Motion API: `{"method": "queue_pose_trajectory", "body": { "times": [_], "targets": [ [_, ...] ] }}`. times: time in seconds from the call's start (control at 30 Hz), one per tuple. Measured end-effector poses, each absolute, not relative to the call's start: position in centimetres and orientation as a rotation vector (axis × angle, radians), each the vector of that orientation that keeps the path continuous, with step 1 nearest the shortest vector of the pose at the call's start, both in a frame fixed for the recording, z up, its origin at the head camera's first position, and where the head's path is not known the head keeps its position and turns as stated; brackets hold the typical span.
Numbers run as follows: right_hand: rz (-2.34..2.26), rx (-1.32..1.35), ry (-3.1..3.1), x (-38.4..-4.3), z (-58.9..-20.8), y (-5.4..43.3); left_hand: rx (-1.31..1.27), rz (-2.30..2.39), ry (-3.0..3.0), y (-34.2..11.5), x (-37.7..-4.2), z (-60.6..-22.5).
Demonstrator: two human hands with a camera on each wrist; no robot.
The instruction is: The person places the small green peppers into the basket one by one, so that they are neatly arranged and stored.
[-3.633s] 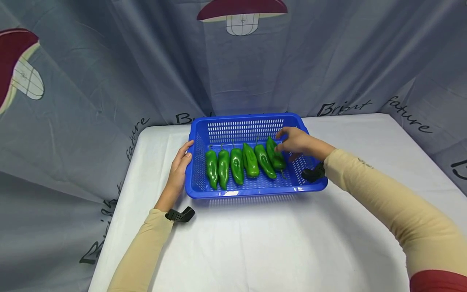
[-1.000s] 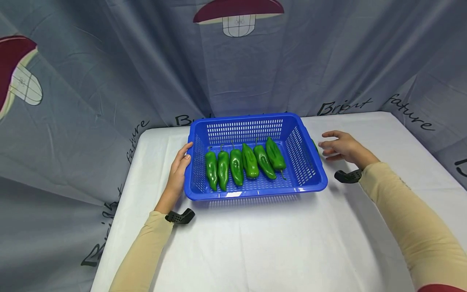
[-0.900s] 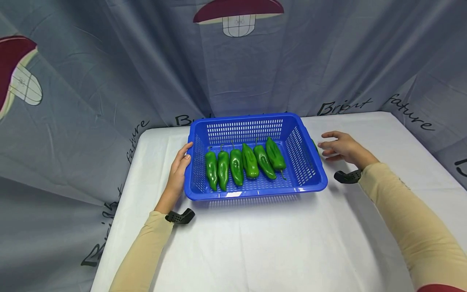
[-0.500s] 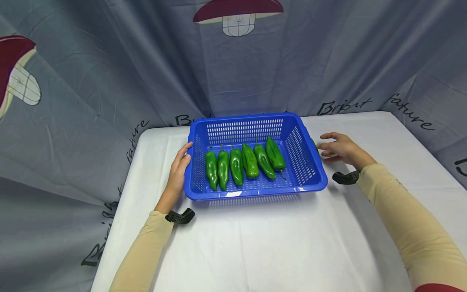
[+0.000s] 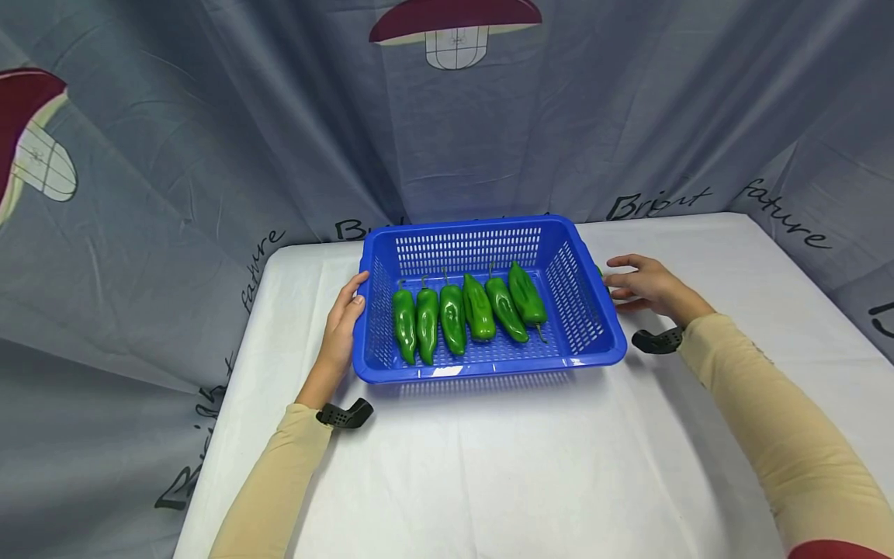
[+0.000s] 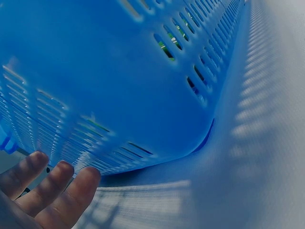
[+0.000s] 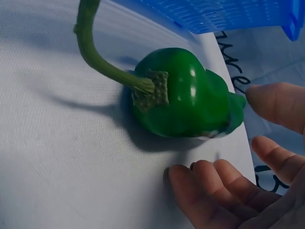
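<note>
My left hand rests against the left side of a blue plastic basket, fingertips and thumb at its rim. In the left wrist view its fingers extend loosely beside the slotted wall. To the right of the basket my right hand reaches down with fingers spread. A green pepper with a long curved stem lies on the white cloth just ahead of those fingers. Most of this pepper is hidden behind the basket's rim in the head view. Several green peppers lie in a row inside the basket.
White cloth covers the table. A grey printed curtain hangs behind it and along both sides. Each wrist carries a black camera; the left one sits close to the basket's front left corner.
My right hand has left the basket's inside and moved right, outside it. Over the last second it eases slightly left toward the pepper there. The left hand stays at the rim.
</note>
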State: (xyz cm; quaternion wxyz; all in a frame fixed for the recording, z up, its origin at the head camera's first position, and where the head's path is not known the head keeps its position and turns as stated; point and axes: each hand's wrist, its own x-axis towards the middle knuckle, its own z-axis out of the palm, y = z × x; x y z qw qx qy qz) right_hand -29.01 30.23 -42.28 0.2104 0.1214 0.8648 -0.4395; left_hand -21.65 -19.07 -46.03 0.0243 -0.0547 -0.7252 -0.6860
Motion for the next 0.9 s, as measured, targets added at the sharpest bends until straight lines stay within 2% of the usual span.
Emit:
{"method": "queue_pose_trajectory", "body": {
  "times": [0.9],
  "targets": [
    [-1.171,0.268,2.456,-29.3,-42.8,28.6,-0.145,-2.147,-2.244,-19.1,-21.7,-45.9]
  ]
}}
